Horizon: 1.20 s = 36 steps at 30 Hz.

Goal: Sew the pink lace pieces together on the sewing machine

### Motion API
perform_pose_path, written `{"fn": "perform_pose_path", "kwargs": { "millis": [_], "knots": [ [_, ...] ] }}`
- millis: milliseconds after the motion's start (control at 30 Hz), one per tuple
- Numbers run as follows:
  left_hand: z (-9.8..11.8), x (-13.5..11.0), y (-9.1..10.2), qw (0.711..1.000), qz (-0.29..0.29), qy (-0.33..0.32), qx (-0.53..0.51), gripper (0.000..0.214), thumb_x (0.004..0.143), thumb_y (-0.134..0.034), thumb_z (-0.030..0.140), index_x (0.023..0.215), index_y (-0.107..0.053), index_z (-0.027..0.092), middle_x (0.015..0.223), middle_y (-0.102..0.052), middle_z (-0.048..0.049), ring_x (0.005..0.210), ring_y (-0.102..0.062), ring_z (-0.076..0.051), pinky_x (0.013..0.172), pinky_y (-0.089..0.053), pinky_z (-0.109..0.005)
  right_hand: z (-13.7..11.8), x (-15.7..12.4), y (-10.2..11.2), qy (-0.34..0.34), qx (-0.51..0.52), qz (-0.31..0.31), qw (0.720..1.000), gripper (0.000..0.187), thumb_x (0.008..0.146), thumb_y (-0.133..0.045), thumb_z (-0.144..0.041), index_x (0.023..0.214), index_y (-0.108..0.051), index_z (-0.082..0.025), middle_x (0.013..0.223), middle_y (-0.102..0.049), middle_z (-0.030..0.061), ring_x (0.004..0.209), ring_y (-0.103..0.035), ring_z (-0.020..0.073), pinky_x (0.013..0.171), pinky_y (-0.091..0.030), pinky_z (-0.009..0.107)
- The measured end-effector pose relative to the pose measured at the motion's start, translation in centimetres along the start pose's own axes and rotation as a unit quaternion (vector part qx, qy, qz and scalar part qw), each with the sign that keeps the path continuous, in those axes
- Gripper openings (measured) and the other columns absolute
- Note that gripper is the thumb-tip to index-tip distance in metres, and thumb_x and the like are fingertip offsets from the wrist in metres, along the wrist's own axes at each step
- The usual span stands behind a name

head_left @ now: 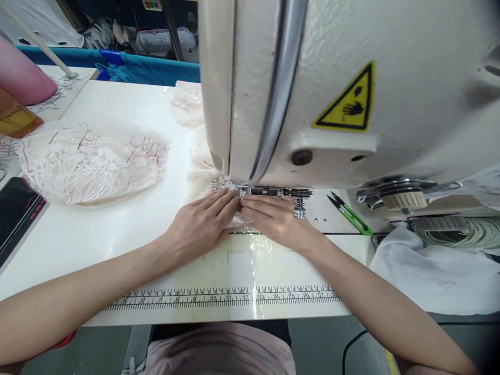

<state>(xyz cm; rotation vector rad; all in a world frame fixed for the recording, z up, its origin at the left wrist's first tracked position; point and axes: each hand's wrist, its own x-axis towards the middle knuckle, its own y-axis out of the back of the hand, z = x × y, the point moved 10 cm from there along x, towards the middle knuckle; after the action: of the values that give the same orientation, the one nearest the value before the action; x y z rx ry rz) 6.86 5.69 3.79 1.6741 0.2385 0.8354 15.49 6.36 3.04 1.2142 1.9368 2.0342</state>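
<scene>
Both hands meet at the presser foot (pixel 244 190) of a sewing machine (pixel 250 94). Cream lace fabric (pixel 238 222) shows beneath and between them, and runs back behind the machine head. My left hand (pixel 203 219) lies flat on the lace with its fingers stretched towards the foot. Just right of it, my right hand (pixel 273 219) also rests flat, fingers extended under the metal attachment (pixel 273 192) beside the foot; its fingertips are partly hidden. Green thread snips (pixel 351 214) lie on the machine bed to the right of my right hand.
Left on the white table (pixel 117 229) sits a lace piece with loose red threads (pixel 94 164). A black phone-like device (pixel 17 219) and a pink thread cone (pixel 27 75) are farther left. A printed ruler (pixel 234 297) runs along the front edge. White cloth (pixel 437 271) lies at right.
</scene>
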Motion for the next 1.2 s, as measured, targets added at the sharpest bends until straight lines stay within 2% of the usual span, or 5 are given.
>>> {"fn": "perform_pose_path", "kwargs": {
  "millis": [200, 333, 600, 867, 1200],
  "knots": [
    [0.0, -0.1, -0.4, 1.0, -0.006, -0.006, 0.003, 0.038, 0.093, -0.05, 0.019, 0.127, -0.06, 0.006, 0.131, -0.062, -0.0141, 0.122, -0.06, -0.028, 0.102, -0.053, -0.039, 0.5, 0.3, 0.0, -0.004, 0.031, -0.006, 0.999, 0.024, 0.093, -0.054, -0.012, 0.11, -0.068, -0.022, 0.117, -0.071, 0.0023, 0.108, -0.065, 0.0162, 0.089, -0.056, 0.031],
    [0.0, 0.0, -0.3, 1.0, -0.007, -0.011, -0.008, 0.038, 0.093, -0.051, 0.019, 0.128, -0.06, 0.006, 0.132, -0.061, -0.0148, 0.122, -0.059, -0.029, 0.102, -0.053, -0.041, 1.5, 0.5, 0.5, -0.05, 0.074, -0.003, 0.996, 0.021, 0.094, -0.054, -0.016, 0.105, -0.07, -0.022, 0.111, -0.073, 0.0024, 0.102, -0.067, 0.0155, 0.088, -0.056, 0.03],
    [-0.4, 0.0, -0.6, 0.999, -0.016, 0.007, -0.045, 0.039, 0.093, -0.053, 0.02, 0.13, -0.059, 0.013, 0.132, -0.062, -0.0128, 0.126, -0.056, -0.029, 0.103, -0.052, -0.042, 1.5, 0.7, 2.0, -0.058, 0.03, 0.004, 0.998, 0.021, 0.095, -0.051, -0.019, 0.106, -0.068, -0.026, 0.108, -0.072, 0.001, 0.095, -0.067, 0.016, 0.082, -0.054, 0.031],
    [-0.5, 0.4, -0.8, 1.0, -0.015, 0.001, -0.01, 0.037, 0.095, -0.05, 0.023, 0.128, -0.061, 0.011, 0.132, -0.062, -0.0126, 0.128, -0.055, -0.03, 0.101, -0.054, -0.041, 2.7, 0.3, 1.0, -0.104, 0.042, 0.041, 0.993, 0.025, 0.099, -0.045, -0.024, 0.098, -0.07, -0.022, 0.091, -0.072, 0.0014, 0.081, -0.065, 0.0138, 0.069, -0.048, 0.029],
    [0.6, 0.2, 0.5, 0.997, 0.031, -0.063, -0.036, 0.028, 0.098, -0.045, 0.016, 0.117, -0.065, 0.012, 0.125, -0.067, -0.0087, 0.117, -0.064, -0.021, 0.102, -0.054, -0.035, 2.5, 0.2, 0.6, -0.089, 0.03, 0.008, 0.996, 0.019, 0.097, -0.052, -0.024, 0.106, -0.068, -0.023, 0.103, -0.073, 0.0024, 0.092, -0.067, 0.0159, 0.08, -0.054, 0.031]
  ]
}}
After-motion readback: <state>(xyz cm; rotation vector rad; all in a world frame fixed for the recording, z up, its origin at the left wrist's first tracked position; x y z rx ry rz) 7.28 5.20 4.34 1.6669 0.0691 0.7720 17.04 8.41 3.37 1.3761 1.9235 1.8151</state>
